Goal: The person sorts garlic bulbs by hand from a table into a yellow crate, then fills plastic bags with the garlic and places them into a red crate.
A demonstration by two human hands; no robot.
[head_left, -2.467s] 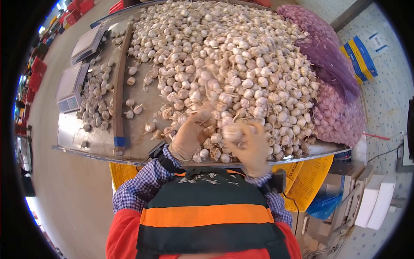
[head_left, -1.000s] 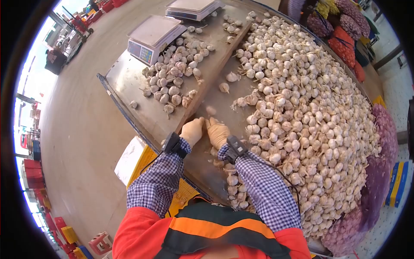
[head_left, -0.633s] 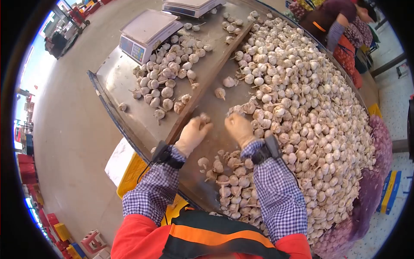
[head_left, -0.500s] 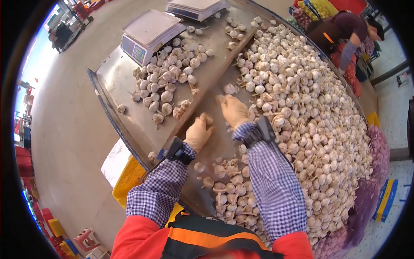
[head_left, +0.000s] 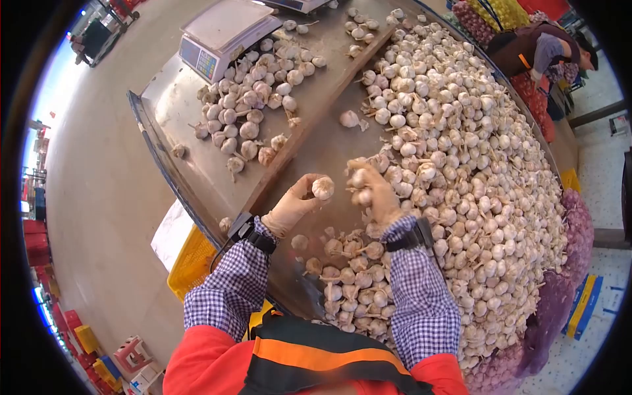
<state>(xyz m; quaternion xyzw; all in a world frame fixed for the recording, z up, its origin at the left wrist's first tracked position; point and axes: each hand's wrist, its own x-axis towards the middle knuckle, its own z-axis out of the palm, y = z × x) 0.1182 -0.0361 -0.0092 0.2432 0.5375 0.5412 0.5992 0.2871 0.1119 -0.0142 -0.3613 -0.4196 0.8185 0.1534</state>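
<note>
The dull grey metal surface [head_left: 197, 158] carries a huge heap of papery white garlic bulbs [head_left: 474, 171] on its right and a smaller pile [head_left: 253, 99] far left beyond a wooden divider strip [head_left: 309, 112]. The gloved left hand [head_left: 293, 204] pinches one round white garlic bulb [head_left: 322, 188] above bare metal. The gloved right hand [head_left: 375, 191], just beside it, curls around two pale bulbs [head_left: 361, 187] at the heap's near edge.

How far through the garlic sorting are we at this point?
Early, by the look of it. Done: a small sorted batch lies beyond the wooden divider, beside the scale. In hand: the left hand holds a garlic bulb; the right hand grips others. Left: the big pile covers most of the table.
</note>
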